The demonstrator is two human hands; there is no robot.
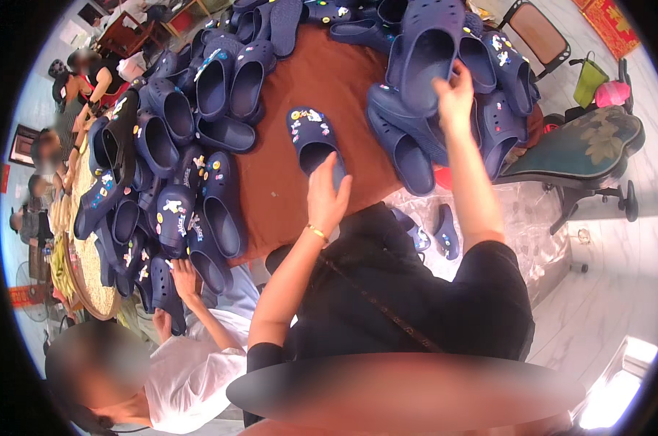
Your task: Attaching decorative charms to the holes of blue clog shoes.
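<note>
A brown table (300, 174) is ringed by navy clog piles, left (162, 174) and far right (445, 80); only its middle strip lies open, reaching the near edge. On that strip a decorated clog (311, 138) is touched at the heel by the left hand (327, 192), fingers loosely together. An upturned clog (427, 51) on the right pile is gripped at its rim by the right hand (454, 94)

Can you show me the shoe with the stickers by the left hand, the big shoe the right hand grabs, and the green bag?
decorated clog (311, 136), head view, its strap end.
plain clog (425, 54), head view, inside of it.
green bag (589, 81), head view, its front.
</note>
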